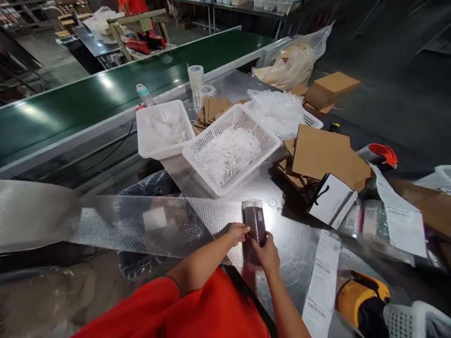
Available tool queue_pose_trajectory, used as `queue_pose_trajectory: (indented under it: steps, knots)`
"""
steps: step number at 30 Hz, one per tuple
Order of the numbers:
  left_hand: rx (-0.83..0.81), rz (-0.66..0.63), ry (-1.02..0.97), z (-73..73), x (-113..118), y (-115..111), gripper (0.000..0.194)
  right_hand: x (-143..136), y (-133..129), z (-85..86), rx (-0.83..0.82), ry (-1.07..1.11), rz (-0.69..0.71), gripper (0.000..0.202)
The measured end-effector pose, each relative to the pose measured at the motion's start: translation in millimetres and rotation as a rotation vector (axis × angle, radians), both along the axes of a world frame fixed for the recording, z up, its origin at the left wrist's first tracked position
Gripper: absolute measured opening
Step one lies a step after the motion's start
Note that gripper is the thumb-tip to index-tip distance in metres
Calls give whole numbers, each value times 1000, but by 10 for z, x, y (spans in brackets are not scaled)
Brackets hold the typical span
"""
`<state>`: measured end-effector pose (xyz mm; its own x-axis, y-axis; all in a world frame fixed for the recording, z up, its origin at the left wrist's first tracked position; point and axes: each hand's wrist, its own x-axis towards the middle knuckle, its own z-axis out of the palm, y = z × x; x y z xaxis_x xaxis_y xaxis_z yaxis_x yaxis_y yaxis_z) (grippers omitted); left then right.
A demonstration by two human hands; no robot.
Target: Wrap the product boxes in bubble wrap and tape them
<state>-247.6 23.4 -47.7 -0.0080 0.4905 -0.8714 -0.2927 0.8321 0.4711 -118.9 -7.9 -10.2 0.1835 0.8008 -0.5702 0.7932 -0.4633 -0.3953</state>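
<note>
A dark brown box [255, 221] with a small pale label lies on the metal table, at the right end of a long strip of bubble wrap [137, 223]. Some of the clear wrap seems to cover the box. My left hand [238, 233] pinches at the box's left edge, fingers closed. On its lower right side, my right hand [268, 253] grips the box with thumb on top. The bubble wrap runs left from the box, over the table edge, to a large roll [33, 213].
A white basket of shredded paper [230, 152] and a second white basket [165, 129] stand ahead. Cardboard boxes [326, 150], a white gift bag [331, 199], a label strip [322, 281] and a yellow-black tool [362, 300] are right. A green conveyor [123, 89] runs behind.
</note>
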Motion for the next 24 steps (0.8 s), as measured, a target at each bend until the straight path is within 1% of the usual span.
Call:
queue_pose_trajectory:
  steps: [2, 3, 5, 7, 10, 12, 14, 17, 19, 22, 23, 24]
  knots:
    - [-5, -101, 109, 7, 323, 49, 17, 240, -9, 45, -6, -130, 15, 46]
    - [12, -149, 178, 20, 440, 70, 12, 306, -14, 59, -4, -187, 28, 47]
    - [71, -227, 317, 56, 565, 93, 7, 317, -30, 66, 14, -300, 63, 48]
    - [140, -299, 429, 94, 576, 82, 11, 208, -55, 50, 67, -418, 106, 49]
    - [259, -392, 502, 121, 496, 22, 10, -7, -118, 32, 181, -569, 140, 46]
    - [312, -437, 528, 108, 418, -11, 20, -103, -180, 43, 239, -601, 156, 44]
    - [290, -448, 541, 71, 315, -19, 25, -162, -252, 63, 288, -579, 203, 45]
    - [214, -424, 562, 12, 111, -14, 17, -241, -338, 62, 349, -500, 300, 41]
    - [198, -417, 569, -5, -15, -31, 15, -301, -355, 26, 336, -431, 318, 37]
    - [202, -420, 530, 12, -117, -88, 7, -358, -339, -48, 252, -315, 283, 39]
    - [215, -419, 513, 25, -130, -105, 6, -360, -335, -64, 240, -285, 281, 40]
    - [231, -414, 498, 37, -140, -117, 11, -356, -336, -73, 240, -263, 294, 41]
